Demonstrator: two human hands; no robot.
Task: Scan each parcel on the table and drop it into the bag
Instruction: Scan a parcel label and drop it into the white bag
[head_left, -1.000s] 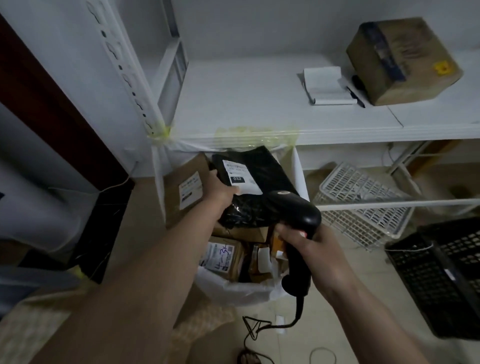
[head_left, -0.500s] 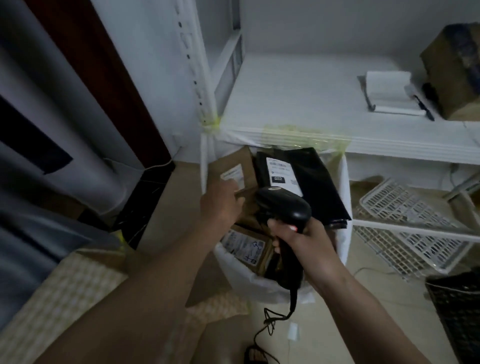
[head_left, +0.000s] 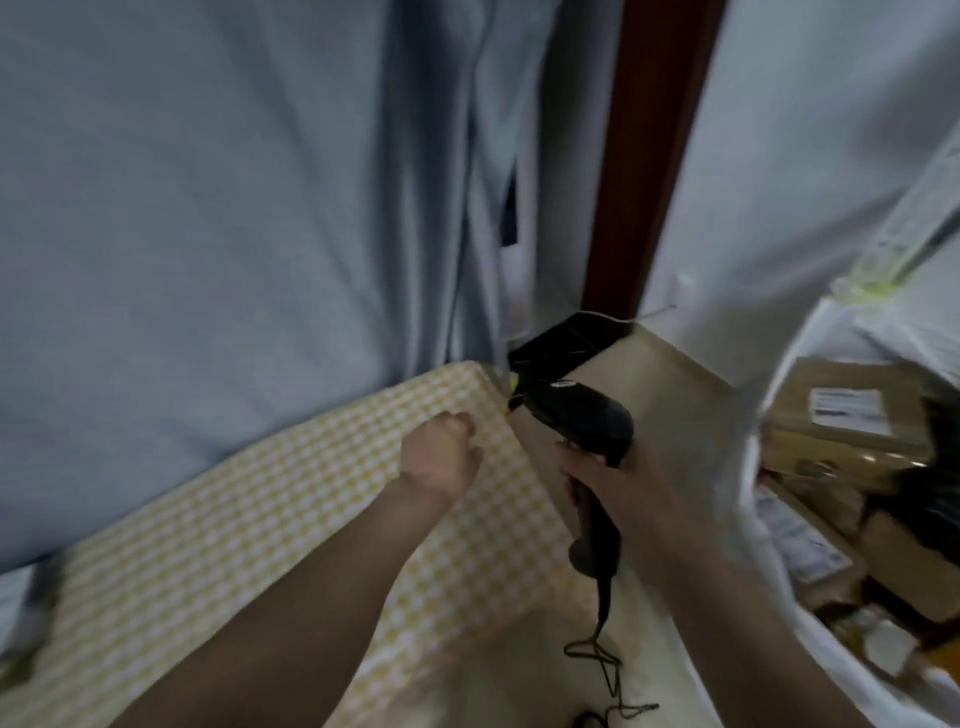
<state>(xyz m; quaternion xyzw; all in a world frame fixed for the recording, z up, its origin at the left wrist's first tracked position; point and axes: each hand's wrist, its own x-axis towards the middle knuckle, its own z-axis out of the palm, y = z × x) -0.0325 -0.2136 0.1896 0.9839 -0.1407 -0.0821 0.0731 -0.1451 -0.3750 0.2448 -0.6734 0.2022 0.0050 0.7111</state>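
The right hand was wrapped round the grip of a black handheld scanner, whose head pointed up and to the left, toward the corner of the room; its dark cable hung from the bottom of the handle and lay in loose loops on the pale floor. The left hand was curled into a loose fist with nothing in it, held over the near corner of a desk covered in a yellow-and-white checked cloth. At the right edge of the view stood the white bag, its mouth open, with several brown cardboard parcels inside; one of them showed a white shipping label facing up, and something black lay among them, too blurred to make out. The bag was well apart from the left hand and just to the right of the right forearm. Behind the desk hung a grey-blue curtain, and beside it ran a dark reddish-brown door frame next to a white wall. A black object sat on the floor at the foot of the frame, and the whole view was smeared by motion
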